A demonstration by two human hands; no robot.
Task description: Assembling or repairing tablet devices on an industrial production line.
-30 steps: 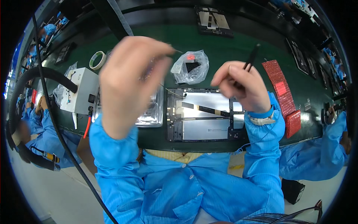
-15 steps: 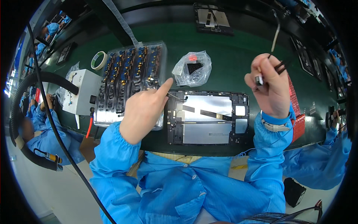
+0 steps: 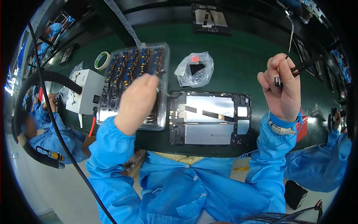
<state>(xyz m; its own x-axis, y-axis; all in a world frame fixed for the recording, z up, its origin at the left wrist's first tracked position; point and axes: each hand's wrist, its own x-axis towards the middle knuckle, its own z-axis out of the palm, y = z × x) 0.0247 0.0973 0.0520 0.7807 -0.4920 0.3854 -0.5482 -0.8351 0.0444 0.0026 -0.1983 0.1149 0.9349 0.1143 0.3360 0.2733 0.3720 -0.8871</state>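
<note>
Centrally, we saw an opened tablet (image 3: pixel 209 119) lying flat on the green table (image 3: pixel 238 67), its silver plates and black strips facing up. To its left we noted the left hand (image 3: pixel 137 100), raised above a clear tray (image 3: pixel 163 114) of small parts; its fingers were bent together, but we could not tell whether they gripped anything. Between this hand and the tablet's upper left corner we made out a thin, blurred strand (image 3: pixel 164 92). To the tablet's right we found the right hand (image 3: pixel 282 86), lifted and closed around black tweezers (image 3: pixel 307 64); a thin, pale cable (image 3: pixel 291 36) rose from its fingertips, and a small dark block (image 3: pixel 277 81) showed at its fingers. Beyond the tablet we observed a clear plastic bag (image 3: pixel 205 76) with a black piece inside, and beyond the white box (image 3: pixel 85 93), a roll of tape (image 3: pixel 107 61).
</note>
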